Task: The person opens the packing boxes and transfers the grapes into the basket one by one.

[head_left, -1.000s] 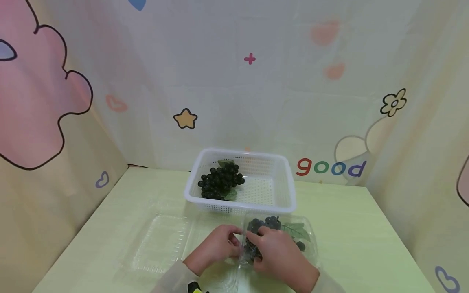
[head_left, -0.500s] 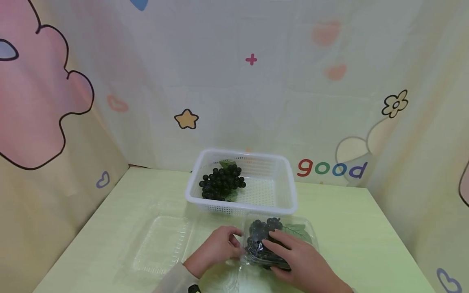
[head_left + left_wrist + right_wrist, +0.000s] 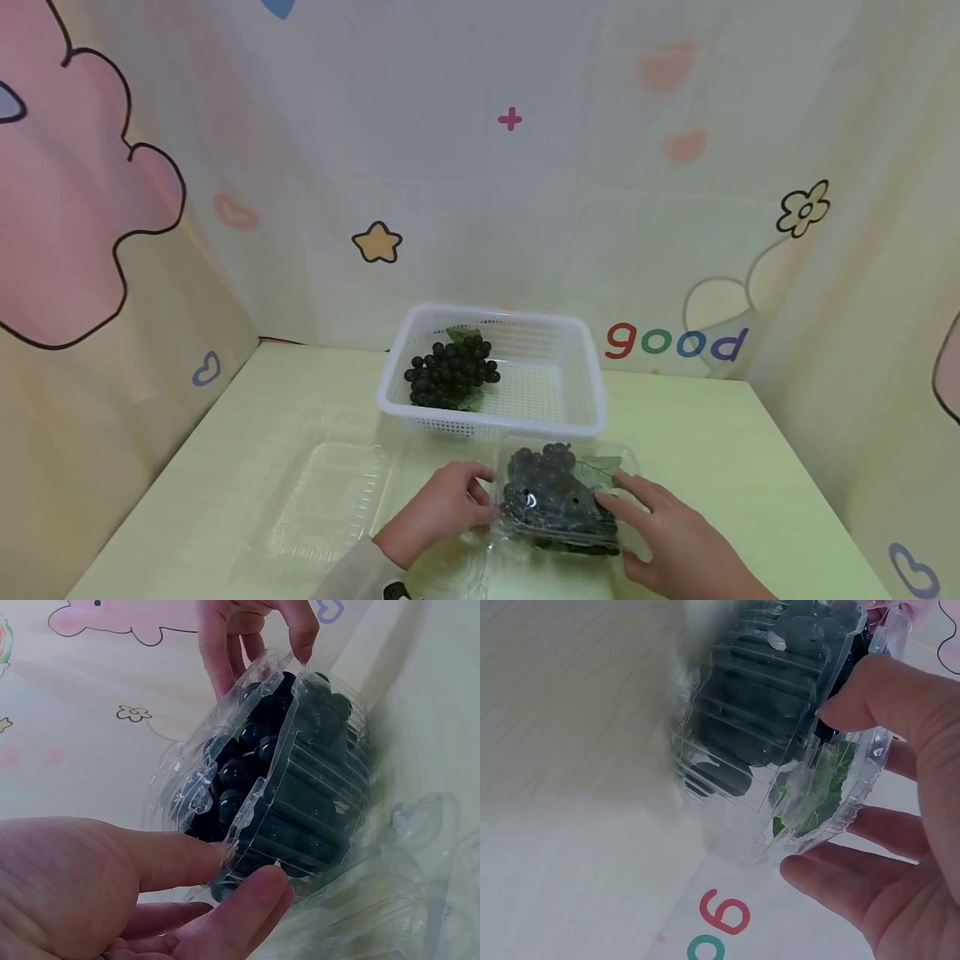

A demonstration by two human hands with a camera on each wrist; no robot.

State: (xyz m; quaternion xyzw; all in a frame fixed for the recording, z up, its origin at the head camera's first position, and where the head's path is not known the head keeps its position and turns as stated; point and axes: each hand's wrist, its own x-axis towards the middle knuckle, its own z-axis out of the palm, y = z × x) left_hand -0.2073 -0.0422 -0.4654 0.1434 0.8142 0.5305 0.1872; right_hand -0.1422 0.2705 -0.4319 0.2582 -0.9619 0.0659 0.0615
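Note:
A clear plastic clamshell container (image 3: 558,527) holds a bunch of dark grapes (image 3: 238,772) with a green leaf (image 3: 829,787). Its lid lies over the fruit, and the left wrist view shows a gap between the two rims. At the left edge, my left hand (image 3: 450,504) pinches the rim between thumb and fingers. My right hand (image 3: 671,533) is at the right side, its fingers spread and touching the lid. In the right wrist view its thumb touches the rim edge near the gap.
Behind the container stands a white perforated basket (image 3: 491,423) with another bunch of dark grapes (image 3: 450,373) in its left half. A second clear plastic container (image 3: 330,492) lies open on the pale green table (image 3: 697,433) at left. A patterned curtain (image 3: 450,167) hangs behind.
My right hand has moved right across the container, from its left part to its right side. The lid now lies over the grapes. My left hand has stayed at the left edge.

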